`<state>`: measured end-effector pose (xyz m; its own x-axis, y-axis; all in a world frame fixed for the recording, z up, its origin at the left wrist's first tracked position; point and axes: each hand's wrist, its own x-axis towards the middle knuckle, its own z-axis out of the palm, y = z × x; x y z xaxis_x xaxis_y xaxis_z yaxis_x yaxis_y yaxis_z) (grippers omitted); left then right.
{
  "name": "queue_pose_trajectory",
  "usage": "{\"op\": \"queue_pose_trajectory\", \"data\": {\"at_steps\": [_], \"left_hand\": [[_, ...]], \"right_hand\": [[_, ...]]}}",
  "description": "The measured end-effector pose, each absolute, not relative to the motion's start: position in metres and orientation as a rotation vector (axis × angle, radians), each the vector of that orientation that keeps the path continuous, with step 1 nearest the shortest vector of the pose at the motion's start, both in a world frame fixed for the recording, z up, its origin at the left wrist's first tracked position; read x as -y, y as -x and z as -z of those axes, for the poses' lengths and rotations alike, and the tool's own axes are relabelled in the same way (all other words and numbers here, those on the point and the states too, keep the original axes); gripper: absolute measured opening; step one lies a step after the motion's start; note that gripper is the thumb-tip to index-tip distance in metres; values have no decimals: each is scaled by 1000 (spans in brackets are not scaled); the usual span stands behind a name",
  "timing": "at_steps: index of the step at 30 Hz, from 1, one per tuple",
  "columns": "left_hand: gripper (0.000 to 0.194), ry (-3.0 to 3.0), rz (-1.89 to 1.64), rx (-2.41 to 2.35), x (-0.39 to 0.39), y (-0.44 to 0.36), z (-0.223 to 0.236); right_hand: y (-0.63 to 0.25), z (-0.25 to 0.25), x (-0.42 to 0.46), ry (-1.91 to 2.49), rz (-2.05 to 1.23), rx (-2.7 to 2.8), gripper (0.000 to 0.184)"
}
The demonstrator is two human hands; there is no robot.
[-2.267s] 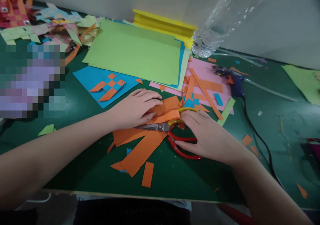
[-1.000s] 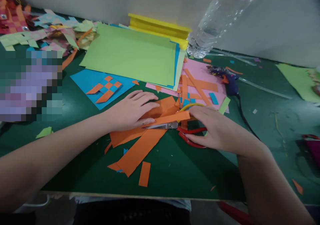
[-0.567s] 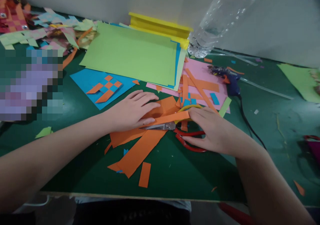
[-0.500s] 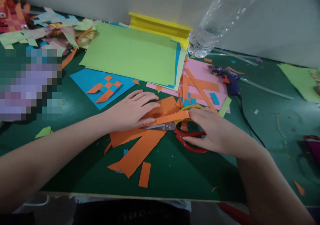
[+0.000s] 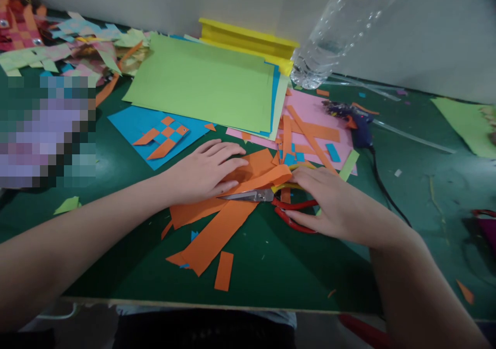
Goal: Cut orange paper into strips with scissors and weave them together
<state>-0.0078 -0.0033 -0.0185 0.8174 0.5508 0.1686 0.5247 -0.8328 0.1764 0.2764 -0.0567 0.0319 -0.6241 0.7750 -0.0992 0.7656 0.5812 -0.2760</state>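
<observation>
My left hand [image 5: 211, 171] lies flat with its fingers stretched over a sheet of orange paper [image 5: 251, 164], pressing it to the table. In my right hand [image 5: 323, 196] are scissors [image 5: 267, 195] with one yellow and one red handle loop. Their metal blades point left along the orange paper, the tips close to my left thumb. Above the blades, a narrow orange strip [image 5: 273, 176] bends upward and curls at its right end. Under my left hand and nearer me lie a wider orange paper strip [image 5: 222, 235] and a small orange rectangle [image 5: 224, 271].
Behind my hands are a woven paper fish [image 5: 166, 136] on blue paper [image 5: 129, 122] and a stack of green sheets [image 5: 205, 80]. To the right are a glue gun [image 5: 358, 127] and its cable. A plastic bottle [image 5: 333, 34] stands near the wall; paper scraps lie around.
Since the first frame, my right hand and the scissors have shifted slightly right. The strip's right end straightened in the middle frames and is curled again now. My left hand stays on the paper.
</observation>
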Motion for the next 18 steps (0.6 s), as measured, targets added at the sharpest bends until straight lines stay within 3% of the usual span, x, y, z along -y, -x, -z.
{"op": "queue_pose_trajectory", "data": {"at_steps": [9, 18], "left_hand": [[36, -2888, -322, -847, 3, 7, 18], [34, -2869, -352, -851, 4, 7, 18]], "right_hand": [[-263, -26, 65, 1358, -347, 2827, 38], [-271, -25, 62, 1265, -381, 2821, 35]]}}
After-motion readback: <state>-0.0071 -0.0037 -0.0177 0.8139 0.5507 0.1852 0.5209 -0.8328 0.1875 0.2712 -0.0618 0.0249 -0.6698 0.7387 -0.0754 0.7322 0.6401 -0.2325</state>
